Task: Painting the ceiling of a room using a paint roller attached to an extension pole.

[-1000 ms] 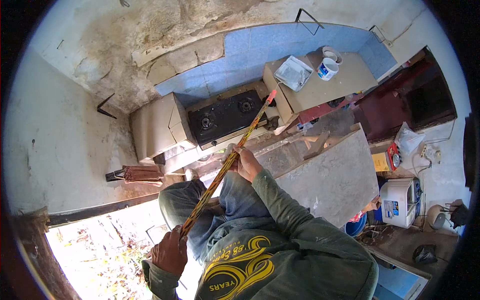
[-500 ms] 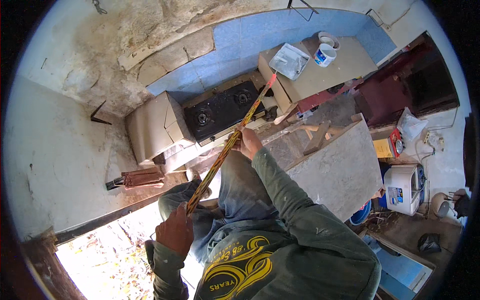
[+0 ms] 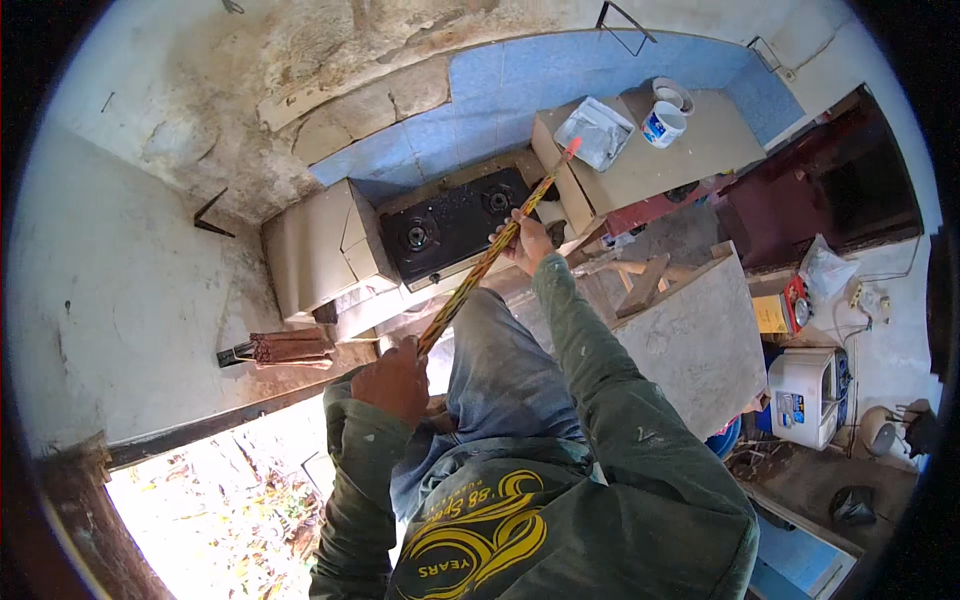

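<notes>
**Left hand (image 3: 395,383), right hand (image 3: 526,246) and striped pole (image 3: 466,292) have moved forward**

Both hands are closed around the pole, the left at its near end, the right farther up, seen by the right end of the black stove (image 3: 457,226). The pole slants up to the right; its pink tip (image 3: 573,147) overlaps a corner of the white tray (image 3: 601,131) in view, contact unclear. The tray lies on the table (image 3: 695,150), near a white tub (image 3: 664,126).
</notes>
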Action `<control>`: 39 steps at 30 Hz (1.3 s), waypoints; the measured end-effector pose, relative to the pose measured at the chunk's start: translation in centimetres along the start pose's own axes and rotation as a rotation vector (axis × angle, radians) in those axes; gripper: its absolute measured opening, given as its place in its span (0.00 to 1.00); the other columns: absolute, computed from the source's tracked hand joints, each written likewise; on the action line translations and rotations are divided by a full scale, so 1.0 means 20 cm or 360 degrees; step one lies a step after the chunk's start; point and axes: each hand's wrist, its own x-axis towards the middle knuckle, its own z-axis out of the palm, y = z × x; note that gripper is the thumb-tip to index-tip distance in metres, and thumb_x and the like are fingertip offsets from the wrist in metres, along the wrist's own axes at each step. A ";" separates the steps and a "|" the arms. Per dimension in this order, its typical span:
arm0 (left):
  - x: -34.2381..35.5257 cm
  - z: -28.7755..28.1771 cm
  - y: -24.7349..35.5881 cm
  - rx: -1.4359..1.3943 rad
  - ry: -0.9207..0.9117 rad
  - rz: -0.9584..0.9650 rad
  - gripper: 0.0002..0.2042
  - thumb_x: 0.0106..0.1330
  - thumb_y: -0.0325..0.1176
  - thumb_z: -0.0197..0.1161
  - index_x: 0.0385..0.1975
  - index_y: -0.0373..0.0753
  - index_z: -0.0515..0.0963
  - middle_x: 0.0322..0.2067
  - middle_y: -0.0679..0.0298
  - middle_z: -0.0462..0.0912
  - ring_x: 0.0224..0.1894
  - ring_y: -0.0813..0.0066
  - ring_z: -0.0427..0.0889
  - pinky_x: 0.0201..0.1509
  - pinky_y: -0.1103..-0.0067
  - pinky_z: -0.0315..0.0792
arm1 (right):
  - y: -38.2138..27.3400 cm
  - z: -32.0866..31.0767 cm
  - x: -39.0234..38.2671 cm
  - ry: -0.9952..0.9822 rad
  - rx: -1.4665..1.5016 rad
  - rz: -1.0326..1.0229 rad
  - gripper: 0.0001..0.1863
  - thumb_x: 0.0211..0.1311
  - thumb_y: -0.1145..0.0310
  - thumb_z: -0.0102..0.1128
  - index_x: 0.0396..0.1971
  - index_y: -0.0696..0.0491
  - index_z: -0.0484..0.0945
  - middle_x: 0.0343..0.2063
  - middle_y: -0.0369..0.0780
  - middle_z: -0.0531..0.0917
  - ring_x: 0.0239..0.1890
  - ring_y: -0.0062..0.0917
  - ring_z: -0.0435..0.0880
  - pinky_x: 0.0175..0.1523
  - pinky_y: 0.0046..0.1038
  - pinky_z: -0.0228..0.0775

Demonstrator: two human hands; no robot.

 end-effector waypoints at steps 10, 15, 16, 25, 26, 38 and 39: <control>-0.56 -0.11 -0.16 -0.0045 0.0102 -0.0017 0.16 0.65 0.37 0.57 0.51 0.39 0.72 0.33 0.55 0.80 0.31 0.51 0.80 0.35 0.59 0.73 | 0.30 0.11 -0.51 -0.0173 0.0067 0.0049 0.14 0.74 0.57 0.41 0.33 0.52 0.65 0.24 0.41 0.79 0.29 0.34 0.84 0.38 0.38 0.82; -0.70 -0.16 -0.24 -0.0201 0.0010 -0.0073 0.16 0.66 0.35 0.57 0.51 0.38 0.72 0.32 0.53 0.80 0.31 0.50 0.81 0.33 0.59 0.73 | 0.42 0.17 -0.62 -0.0313 0.0029 0.0104 0.15 0.74 0.56 0.41 0.33 0.52 0.68 0.27 0.45 0.82 0.33 0.36 0.86 0.37 0.38 0.81; -0.71 -0.17 -0.24 -0.0202 0.0013 -0.0072 0.16 0.66 0.35 0.57 0.51 0.38 0.72 0.32 0.53 0.80 0.31 0.50 0.81 0.33 0.59 0.73 | 0.43 0.17 -0.62 -0.0310 0.0028 0.0120 0.16 0.74 0.56 0.42 0.33 0.52 0.68 0.27 0.45 0.83 0.33 0.36 0.86 0.38 0.38 0.81; -0.71 -0.17 -0.33 -0.0272 0.0006 -0.0162 0.15 0.64 0.33 0.58 0.50 0.37 0.73 0.32 0.52 0.80 0.31 0.50 0.80 0.33 0.60 0.73 | 0.46 0.28 -0.61 -0.0286 -0.0006 0.0132 0.15 0.74 0.57 0.40 0.35 0.54 0.67 0.29 0.42 0.78 0.35 0.35 0.84 0.40 0.38 0.80; -0.70 -0.20 -0.33 -0.0238 0.0037 -0.0107 0.15 0.64 0.33 0.58 0.49 0.37 0.73 0.32 0.52 0.80 0.31 0.51 0.81 0.33 0.61 0.74 | 0.45 0.31 -0.62 -0.0243 -0.0003 0.0156 0.15 0.74 0.57 0.40 0.35 0.54 0.67 0.30 0.43 0.78 0.35 0.35 0.84 0.40 0.38 0.79; -0.45 -0.44 -0.44 -0.0032 -0.0153 -0.0136 0.16 0.68 0.38 0.56 0.47 0.33 0.74 0.26 0.46 0.80 0.30 0.49 0.82 0.34 0.63 0.73 | 0.42 0.50 -0.46 -0.0219 0.0104 0.0106 0.15 0.71 0.55 0.48 0.34 0.53 0.67 0.28 0.42 0.77 0.30 0.33 0.81 0.36 0.36 0.79; -0.42 -0.47 -0.45 0.0019 -0.0232 -0.0158 0.16 0.68 0.39 0.56 0.47 0.33 0.74 0.24 0.48 0.80 0.27 0.50 0.81 0.32 0.64 0.71 | 0.41 0.52 -0.44 -0.0188 0.0108 0.0099 0.15 0.71 0.55 0.49 0.33 0.53 0.67 0.27 0.42 0.77 0.29 0.34 0.82 0.36 0.36 0.80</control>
